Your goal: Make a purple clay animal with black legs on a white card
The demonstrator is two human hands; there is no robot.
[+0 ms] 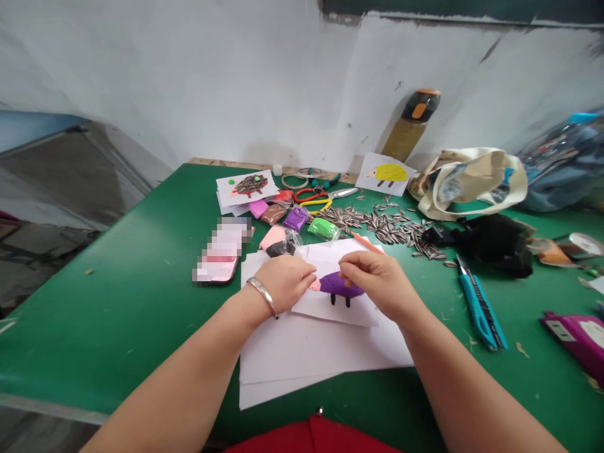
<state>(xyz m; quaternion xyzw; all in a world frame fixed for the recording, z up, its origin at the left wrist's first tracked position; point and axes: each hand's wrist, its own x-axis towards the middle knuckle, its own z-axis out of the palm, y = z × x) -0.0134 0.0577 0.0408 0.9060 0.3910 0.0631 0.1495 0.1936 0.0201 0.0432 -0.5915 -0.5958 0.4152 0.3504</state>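
A purple clay hedgehog (338,286) with a pink snout and two black legs lies on a small white card (330,313). My left hand (283,283), with a silver bangle at the wrist, has its fingers pressed together just left of the snout. Over the right end of the purple body is my right hand (377,280), thumb and forefinger pinched. What either hand holds, if anything, is too small or hidden to make out. White paper sheets (283,358) lie beneath the card. Just beyond my hands are black clay (280,248) and an orange pen-like stick (367,243).
Sunflower seeds (389,225) are scattered behind, beside bagged green clay (323,228) and purple clay (296,218). Scissors (343,193) lie farther back. A phone (221,251) is at left; a teal utility knife (481,308) is at right. A bottle (408,129) leans against the wall.
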